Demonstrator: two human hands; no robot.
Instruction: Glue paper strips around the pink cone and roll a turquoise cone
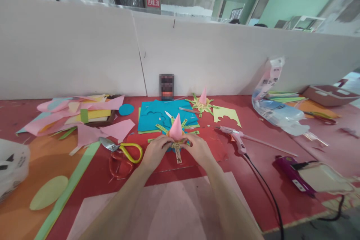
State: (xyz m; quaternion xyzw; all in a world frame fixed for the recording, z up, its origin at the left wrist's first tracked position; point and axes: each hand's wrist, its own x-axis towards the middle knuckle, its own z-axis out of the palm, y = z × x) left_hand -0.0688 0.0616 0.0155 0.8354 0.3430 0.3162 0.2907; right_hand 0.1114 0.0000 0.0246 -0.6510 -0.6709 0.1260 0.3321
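Note:
A pink paper cone (176, 128) stands upright at the centre of a blue paper piece with several green patterned strips (162, 128) spreading out around it. At the left of the cone's base, my left hand (157, 152) has its fingers closed on the base. From the right, my right hand (199, 150) pinches the other side of the base. A patterned strip with a star (179, 155) points toward me between the hands. Just behind lies blue paper (149, 120). A similar finished-looking piece with a pink cone (203, 97) sits farther back.
Scissors with yellow handles (132, 152) and a red-handled pair (120, 167) lie left. A pink glue gun (237, 138) with its cord, a purple power strip (294, 176) and plastic packaging (281, 114) are right. Paper scraps (98, 105) fill the back left before a white partition (84, 52).

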